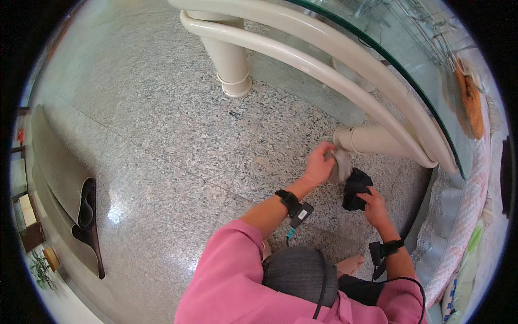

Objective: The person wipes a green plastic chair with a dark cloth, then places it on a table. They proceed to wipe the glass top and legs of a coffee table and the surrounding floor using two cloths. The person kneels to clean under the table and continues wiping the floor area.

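My left hand point(319, 164) has its fingers closed on a grey-beige cloth point(341, 167), low over the speckled floor, next to the foot of a cream table leg point(374, 138). In my right hand point(375, 205) is a crumpled black cloth point(356, 189), pinched at its near edge. The two cloths meet or overlap between my hands; whether they are joined cannot be told. Both wrists wear black straps carrying small devices with cables.
Above the legs runs a curved cream tube frame point(307, 60) under a glass tabletop point(404, 44), with an orange object point(470, 101) seen there. A bed's quilted edge point(471, 202) borders the right. A partly rolled mat point(64, 182) lies left, near a potted plant point(42, 267).
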Demonstrator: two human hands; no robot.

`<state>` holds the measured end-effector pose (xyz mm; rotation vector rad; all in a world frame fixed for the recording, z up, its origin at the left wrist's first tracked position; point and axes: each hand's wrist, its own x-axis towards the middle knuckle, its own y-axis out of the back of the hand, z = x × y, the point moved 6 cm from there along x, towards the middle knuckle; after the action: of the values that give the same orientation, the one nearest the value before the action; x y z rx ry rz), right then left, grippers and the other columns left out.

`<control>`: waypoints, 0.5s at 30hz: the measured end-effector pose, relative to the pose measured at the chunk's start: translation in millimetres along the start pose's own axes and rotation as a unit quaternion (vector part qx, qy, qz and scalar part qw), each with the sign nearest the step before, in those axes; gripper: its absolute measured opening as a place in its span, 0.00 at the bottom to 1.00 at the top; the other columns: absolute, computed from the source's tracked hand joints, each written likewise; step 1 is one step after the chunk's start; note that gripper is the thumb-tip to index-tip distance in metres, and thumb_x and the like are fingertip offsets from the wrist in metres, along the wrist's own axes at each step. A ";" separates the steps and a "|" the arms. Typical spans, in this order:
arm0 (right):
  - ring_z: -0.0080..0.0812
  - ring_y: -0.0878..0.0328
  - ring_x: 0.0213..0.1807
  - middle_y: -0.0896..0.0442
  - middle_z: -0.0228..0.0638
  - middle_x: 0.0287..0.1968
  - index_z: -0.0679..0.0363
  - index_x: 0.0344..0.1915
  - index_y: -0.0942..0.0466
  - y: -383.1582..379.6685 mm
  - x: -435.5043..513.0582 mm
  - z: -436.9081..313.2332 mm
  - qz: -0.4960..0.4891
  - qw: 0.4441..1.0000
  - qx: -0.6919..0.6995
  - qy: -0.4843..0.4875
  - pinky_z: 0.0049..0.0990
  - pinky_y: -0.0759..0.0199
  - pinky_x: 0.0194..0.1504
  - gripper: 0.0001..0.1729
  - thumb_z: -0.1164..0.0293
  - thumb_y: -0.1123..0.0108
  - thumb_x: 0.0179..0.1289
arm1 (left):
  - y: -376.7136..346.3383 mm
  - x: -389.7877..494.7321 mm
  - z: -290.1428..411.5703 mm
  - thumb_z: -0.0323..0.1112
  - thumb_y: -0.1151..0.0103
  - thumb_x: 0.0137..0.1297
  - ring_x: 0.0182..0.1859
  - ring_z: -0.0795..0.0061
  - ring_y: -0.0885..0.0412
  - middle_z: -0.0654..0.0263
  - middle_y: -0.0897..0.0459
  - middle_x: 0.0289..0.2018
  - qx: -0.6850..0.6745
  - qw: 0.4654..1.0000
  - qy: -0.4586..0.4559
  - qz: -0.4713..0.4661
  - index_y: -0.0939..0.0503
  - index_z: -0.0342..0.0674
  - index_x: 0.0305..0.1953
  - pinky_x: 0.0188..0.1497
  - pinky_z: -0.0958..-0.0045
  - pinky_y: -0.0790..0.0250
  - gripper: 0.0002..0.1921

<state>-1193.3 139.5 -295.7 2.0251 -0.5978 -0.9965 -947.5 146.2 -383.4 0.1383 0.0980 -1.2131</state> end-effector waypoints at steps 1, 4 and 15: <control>0.63 0.27 0.60 0.28 0.61 0.63 0.59 0.52 0.17 3.5 -2.0 4.2 0.010 1.000 -0.002 -0.005 0.48 0.28 0.58 0.27 0.90 0.49 0.54 | 12.9 4.0 5.8 0.25 0.41 0.57 0.44 0.59 0.18 0.55 0.17 0.41 -0.036 0.998 -0.035 0.048 0.25 0.39 0.52 0.47 0.63 0.27 0.19; 0.64 0.28 0.62 0.28 0.61 0.63 0.59 0.52 0.17 6.1 -6.9 13.5 0.015 0.999 -0.029 -0.018 0.48 0.29 0.60 0.27 0.90 0.50 0.55 | 31.8 19.1 20.0 0.28 0.39 0.56 0.52 0.57 0.20 0.55 0.18 0.46 0.033 0.989 -0.107 0.093 0.25 0.41 0.54 0.59 0.53 0.32 0.22; 0.63 0.29 0.63 0.28 0.62 0.64 0.61 0.51 0.17 -10.8 -18.6 13.4 0.008 0.998 0.014 -0.055 0.49 0.29 0.60 0.27 0.92 0.49 0.53 | -20.2 105.5 37.1 0.31 0.45 0.60 0.67 0.55 0.31 0.56 0.21 0.59 0.386 0.855 -0.318 -0.136 0.23 0.54 0.60 0.73 0.42 0.50 0.25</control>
<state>-1214.2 152.6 -301.4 1.9959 -0.6889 -1.1009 -929.6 35.7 -363.6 0.4252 -0.9970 -1.4691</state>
